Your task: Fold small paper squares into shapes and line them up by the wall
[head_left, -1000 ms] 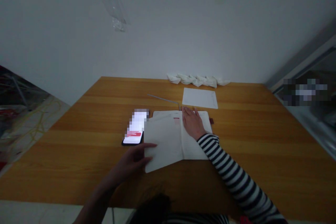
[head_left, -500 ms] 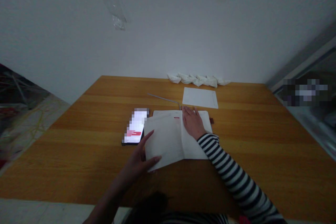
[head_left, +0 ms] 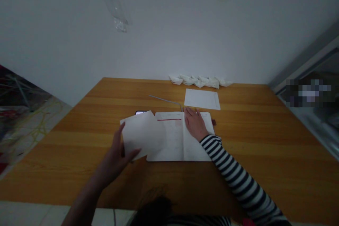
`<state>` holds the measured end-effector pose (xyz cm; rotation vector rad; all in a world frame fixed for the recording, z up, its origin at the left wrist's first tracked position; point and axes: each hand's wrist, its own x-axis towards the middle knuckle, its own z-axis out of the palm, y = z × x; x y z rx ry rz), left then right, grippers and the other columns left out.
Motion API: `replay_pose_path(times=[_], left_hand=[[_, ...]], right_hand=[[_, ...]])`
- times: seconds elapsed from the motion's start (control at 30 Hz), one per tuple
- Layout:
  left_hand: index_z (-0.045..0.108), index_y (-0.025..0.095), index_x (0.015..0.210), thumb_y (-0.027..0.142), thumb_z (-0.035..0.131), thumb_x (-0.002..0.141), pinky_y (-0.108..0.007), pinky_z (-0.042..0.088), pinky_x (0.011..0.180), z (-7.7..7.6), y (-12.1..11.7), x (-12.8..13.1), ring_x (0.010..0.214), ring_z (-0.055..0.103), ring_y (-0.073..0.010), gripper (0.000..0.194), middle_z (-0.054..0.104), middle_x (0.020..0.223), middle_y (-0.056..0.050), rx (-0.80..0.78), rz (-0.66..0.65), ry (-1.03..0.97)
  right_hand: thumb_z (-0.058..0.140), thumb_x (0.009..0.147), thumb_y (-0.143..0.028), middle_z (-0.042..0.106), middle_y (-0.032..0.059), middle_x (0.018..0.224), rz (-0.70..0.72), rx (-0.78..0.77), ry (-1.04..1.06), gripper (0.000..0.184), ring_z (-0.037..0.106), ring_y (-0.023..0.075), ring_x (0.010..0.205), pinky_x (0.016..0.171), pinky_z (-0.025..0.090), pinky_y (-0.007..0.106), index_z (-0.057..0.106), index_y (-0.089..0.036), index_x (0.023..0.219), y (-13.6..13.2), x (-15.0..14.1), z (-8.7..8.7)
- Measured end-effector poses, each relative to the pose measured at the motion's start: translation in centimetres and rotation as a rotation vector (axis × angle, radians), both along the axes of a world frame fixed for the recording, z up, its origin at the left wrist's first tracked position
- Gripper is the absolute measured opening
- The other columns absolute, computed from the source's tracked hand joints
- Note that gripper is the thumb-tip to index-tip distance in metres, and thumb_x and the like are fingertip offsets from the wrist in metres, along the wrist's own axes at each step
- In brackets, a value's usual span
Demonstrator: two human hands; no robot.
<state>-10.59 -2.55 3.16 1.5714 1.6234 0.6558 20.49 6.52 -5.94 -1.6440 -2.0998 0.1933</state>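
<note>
An open notebook (head_left: 171, 141) lies on the table, its left page marked by a red line near the top. My right hand (head_left: 195, 123) rests flat on the right page beside the fold, fingers stretched out. Between thumb and fingers, my left hand (head_left: 120, 148) grips the left edge of a loose-looking white sheet of paper (head_left: 141, 136). This sheet overlaps the notebook's left side and covers most of a phone (head_left: 140, 112), of which only the top edge shows. A grey ribbon bookmark (head_left: 165, 99) runs from the top of the notebook's fold.
Behind the notebook, another white sheet (head_left: 202, 99) lies flat on the wooden table (head_left: 254, 127). A row of crumpled white tissue (head_left: 200, 80) sits along the wall (head_left: 169, 35). A small brown tab (head_left: 214, 122) sticks out at the notebook's right edge.
My left hand has moved left with the sheet, away from the fold, uncovering the notebook's left page and covering the phone. My right hand has stayed in place.
</note>
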Motion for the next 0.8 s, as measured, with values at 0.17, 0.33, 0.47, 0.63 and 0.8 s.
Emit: replay_pose_path(times=[0.17,0.33,0.47,0.63,0.8], left_hand=[[-0.016,0.007,0.156,0.033,0.057,0.087,-0.028,0.044,0.054,2.8,2.7,4.2,0.06,0.064,-0.0221,0.104,0.066,0.077,-0.002,0.362,0.089,0.587],[-0.01,0.008,0.158,0.008,0.044,0.091,-0.032,0.049,0.074,2.8,8.7,11.4,0.081,0.064,-0.0206,0.087,0.07,0.091,-0.007,0.843,-0.297,0.658],[0.016,0.007,0.157,0.002,0.04,0.094,-0.035,0.048,0.087,0.9,14.0,17.4,0.103,0.062,-0.0227,0.068,0.069,0.11,-0.014,1.01,-0.684,0.578],[0.039,0.013,0.148,0.004,0.041,0.099,-0.035,0.045,0.09,-1.3,16.5,21.2,0.118,0.059,-0.0228,0.05,0.065,0.127,-0.015,1.129,-1.174,0.628],[0.053,0.023,0.136,0.003,0.044,0.098,-0.031,0.042,0.086,-2.5,15.9,21.0,0.11,0.061,-0.0191,0.044,0.069,0.115,-0.009,1.175,-1.407,0.727]], right_hand=[[0.041,0.101,-0.043,0.066,0.015,0.136,-0.007,-0.006,0.638,0.047,0.058,0.0255,0.13,0.115,0.039,0.046,0.066,-0.015,0.129,0.5,0.9,2.2],[0.037,0.099,-0.064,0.072,0.0114,0.126,0.09,-0.376,1.278,0.06,0.068,0.0252,0.115,0.104,0.05,0.046,0.061,-0.022,0.133,1.2,2.9,6.0],[0.026,0.099,-0.067,0.069,0.0107,0.132,0.071,-0.447,1.512,0.063,0.069,0.0228,0.115,0.095,0.056,0.041,0.054,-0.025,0.136,2.4,5.1,6.1],[0.048,0.095,-0.062,0.064,0.0078,0.139,-0.037,-0.37,1.515,0.054,0.071,0.0208,0.107,0.084,0.06,0.036,0.049,-0.032,0.14,2.9,8.4,3.7],[0.069,0.088,-0.047,0.074,0.0083,0.121,-0.158,-0.386,1.436,0.057,0.075,0.0188,0.087,0.076,0.062,0.032,0.05,-0.03,0.139,3.0,10.8,1.9]])
